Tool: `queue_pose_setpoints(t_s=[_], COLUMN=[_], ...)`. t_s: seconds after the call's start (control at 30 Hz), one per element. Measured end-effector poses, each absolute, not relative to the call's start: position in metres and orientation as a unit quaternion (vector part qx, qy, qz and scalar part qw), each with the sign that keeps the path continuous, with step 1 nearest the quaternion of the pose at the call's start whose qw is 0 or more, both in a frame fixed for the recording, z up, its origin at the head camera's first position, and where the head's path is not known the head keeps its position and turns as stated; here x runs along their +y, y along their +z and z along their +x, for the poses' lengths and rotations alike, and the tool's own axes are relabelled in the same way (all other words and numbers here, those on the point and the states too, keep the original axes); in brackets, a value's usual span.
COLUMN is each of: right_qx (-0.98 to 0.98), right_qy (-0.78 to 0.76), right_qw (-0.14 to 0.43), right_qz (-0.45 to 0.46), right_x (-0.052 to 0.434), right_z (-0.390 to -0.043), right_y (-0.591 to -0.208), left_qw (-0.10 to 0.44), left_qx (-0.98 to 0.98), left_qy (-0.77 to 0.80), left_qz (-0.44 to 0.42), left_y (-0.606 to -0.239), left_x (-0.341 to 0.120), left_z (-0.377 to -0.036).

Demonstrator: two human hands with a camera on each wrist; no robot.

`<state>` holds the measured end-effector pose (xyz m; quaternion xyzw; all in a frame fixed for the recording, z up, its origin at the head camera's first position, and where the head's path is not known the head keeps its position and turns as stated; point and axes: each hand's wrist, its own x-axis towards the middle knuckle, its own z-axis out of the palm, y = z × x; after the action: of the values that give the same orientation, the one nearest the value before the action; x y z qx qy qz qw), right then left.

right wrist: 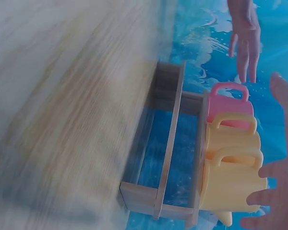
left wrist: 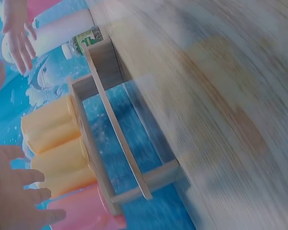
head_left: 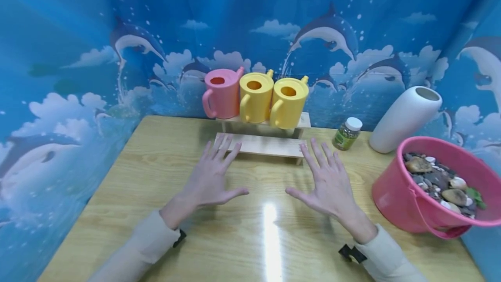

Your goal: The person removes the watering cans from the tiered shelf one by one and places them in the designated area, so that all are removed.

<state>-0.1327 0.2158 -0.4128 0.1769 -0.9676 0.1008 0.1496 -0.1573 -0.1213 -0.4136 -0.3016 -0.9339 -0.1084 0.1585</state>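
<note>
Wooden rack [head_left: 270, 145], watering cans [head_left: 258, 101] atop, beyond left hand [head_left: 208, 179], right hand [head_left: 329, 182].

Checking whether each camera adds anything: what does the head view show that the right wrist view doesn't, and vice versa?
Only the head view: the round pink bucket of stones, the tall white vase and the clear lidded jar.
Only the right wrist view: blue printed cloth through the pale wooden stepped stand, beneath its lower shelf.
Both: that cloth and stand, a pink watering can, two yellow watering cans, the wooden tabletop, the left hand and the right hand.
</note>
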Motion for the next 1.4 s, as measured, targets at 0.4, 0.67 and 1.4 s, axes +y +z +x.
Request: queue_pose_setpoints(t_s=[0.4,0.67,1.4], right_qx=[-0.903,-0.848,-0.794], right_qy=[0.41,0.526,0.6], right_qw=[0.075,0.065,-0.065], right_qz=[0.1,0.011,-0.072], right_x=[0.231,0.248,0.254], right_z=[-0.157,-0.201,-0.274], right_y=[-0.396,-0.398,-0.413], left_qw=[0.203,0.176,0.147], left_qx=[-0.891,-0.851,-0.828], left_qy=[-0.342,-0.476,-0.535], left_qz=[-0.218,-0.135,-0.08], left_y=[-0.376,-0.366,-0.384], left_x=[-0.172,-0.193,-0.183], left_z=[-0.173,-0.209,-0.276])
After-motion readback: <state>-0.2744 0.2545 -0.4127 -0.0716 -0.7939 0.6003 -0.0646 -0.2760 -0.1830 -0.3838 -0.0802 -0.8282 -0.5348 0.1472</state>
